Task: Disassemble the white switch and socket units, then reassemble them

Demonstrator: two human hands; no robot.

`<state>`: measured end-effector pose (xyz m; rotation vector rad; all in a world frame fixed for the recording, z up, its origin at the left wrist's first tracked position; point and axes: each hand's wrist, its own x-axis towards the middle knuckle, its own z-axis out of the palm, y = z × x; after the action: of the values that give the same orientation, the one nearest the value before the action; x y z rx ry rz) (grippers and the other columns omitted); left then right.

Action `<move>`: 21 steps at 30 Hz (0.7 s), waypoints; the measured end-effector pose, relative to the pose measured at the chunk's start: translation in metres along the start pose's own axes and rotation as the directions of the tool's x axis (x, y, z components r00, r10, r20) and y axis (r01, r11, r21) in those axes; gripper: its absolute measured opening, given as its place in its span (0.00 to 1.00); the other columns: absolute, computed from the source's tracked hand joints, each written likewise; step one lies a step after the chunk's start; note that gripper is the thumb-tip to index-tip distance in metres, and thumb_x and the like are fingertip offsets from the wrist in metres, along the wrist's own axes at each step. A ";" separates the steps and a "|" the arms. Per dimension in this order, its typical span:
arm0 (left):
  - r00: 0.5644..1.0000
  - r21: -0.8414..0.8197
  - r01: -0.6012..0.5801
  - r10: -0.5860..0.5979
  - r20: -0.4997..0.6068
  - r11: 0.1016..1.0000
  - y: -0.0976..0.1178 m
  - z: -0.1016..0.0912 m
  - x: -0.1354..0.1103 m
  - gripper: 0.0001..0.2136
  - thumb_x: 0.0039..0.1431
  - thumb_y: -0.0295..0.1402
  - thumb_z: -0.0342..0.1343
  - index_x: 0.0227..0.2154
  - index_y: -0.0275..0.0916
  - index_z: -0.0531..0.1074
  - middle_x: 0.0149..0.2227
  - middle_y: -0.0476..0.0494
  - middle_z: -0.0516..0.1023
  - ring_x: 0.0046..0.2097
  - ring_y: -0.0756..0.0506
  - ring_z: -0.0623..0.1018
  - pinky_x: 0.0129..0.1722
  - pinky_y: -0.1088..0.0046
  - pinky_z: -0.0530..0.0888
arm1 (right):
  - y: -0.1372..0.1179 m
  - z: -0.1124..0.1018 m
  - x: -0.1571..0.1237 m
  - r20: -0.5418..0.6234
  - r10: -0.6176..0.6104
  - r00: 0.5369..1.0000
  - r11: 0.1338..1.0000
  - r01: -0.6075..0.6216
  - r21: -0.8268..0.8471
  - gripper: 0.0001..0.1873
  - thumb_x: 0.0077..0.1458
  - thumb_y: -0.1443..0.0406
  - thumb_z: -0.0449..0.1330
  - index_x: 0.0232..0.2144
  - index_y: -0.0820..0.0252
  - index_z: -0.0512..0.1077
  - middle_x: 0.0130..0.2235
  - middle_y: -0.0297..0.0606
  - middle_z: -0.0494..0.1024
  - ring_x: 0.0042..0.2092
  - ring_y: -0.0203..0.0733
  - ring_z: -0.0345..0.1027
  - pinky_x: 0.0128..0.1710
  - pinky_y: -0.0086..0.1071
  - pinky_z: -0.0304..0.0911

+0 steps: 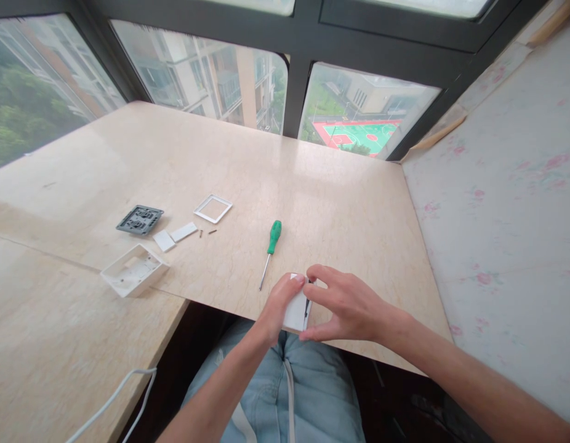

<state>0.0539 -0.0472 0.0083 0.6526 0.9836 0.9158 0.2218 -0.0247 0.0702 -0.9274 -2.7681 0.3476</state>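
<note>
A white wall switch is held just over the table's near edge, above my lap. My left hand grips its left side, with the thumb on the top face. The fingers of my right hand are curled around the right edge, with the thumb at the near corner. A dark gap shows along that edge, beside the white face. Just beyond my hands lies a green-handled screwdriver, its tip pointing toward me. What the fingertips press underneath is hidden.
To the left lie a grey switch base, two white rocker plates, a white square frame and two small screws. An open white mounting box sits nearer. A white cable hangs over the table edge. Windows and a papered wall border the table.
</note>
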 end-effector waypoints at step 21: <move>0.965 0.249 -0.193 0.230 -0.125 0.949 0.004 -0.003 -0.011 0.20 0.60 0.51 0.55 0.45 0.41 0.69 0.37 0.48 0.73 0.37 0.46 0.70 0.36 0.71 0.68 | -0.019 -0.001 -0.002 -0.218 0.089 0.972 0.970 -0.036 0.239 0.32 0.49 0.69 0.61 0.56 0.57 0.58 0.52 0.48 0.68 0.53 0.54 0.64 0.51 0.49 0.68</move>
<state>0.0469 -0.0545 0.0151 0.9127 1.1867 1.0595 0.2133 -0.0402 0.0766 -0.9327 -2.4320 0.5299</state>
